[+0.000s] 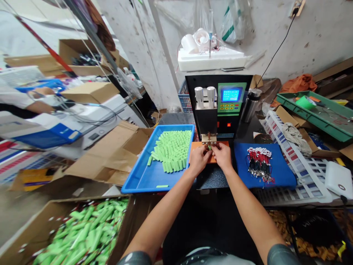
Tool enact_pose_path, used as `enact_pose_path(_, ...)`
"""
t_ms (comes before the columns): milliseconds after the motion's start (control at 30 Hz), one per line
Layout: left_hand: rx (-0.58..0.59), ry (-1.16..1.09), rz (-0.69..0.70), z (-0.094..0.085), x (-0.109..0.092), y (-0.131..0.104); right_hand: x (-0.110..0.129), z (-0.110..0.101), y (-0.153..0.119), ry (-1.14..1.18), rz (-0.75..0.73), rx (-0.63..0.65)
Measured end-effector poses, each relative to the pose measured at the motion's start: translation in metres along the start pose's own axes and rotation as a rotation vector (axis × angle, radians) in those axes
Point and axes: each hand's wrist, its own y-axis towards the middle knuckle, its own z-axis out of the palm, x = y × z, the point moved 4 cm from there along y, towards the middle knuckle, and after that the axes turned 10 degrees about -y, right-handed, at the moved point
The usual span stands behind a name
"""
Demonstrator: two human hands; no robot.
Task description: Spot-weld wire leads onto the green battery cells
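Observation:
Both hands meet at the tip of a black spot-welding machine (206,121) with a lit screen. My left hand (199,158) and my right hand (221,155) have their fingers pinched on a small green cell (209,147), just under the copper-coloured electrodes. Beneath them lies an orange pad (195,146). Left of the machine, a blue tray (146,181) holds many green cylindrical cells (172,147). To the right, a bundle of red and black wires with white connectors (259,163) rests on a blue mat (284,173). Fingertips partly hide the held cell.
An open carton (33,224) of green wired cells stands low at the left. A steel flask (251,105) is behind the mat, and a white plastic basket (306,176) and green tray (325,117) are at the right. A person's arm (38,106) shows far left.

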Motion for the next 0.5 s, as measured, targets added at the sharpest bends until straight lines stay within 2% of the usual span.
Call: enact_pose_path(500,-0.009,0.000,0.000,0.0005,0.0017,-0.0008,-0.0008,0.0009,-0.0005,0.022,0.002,0.006)
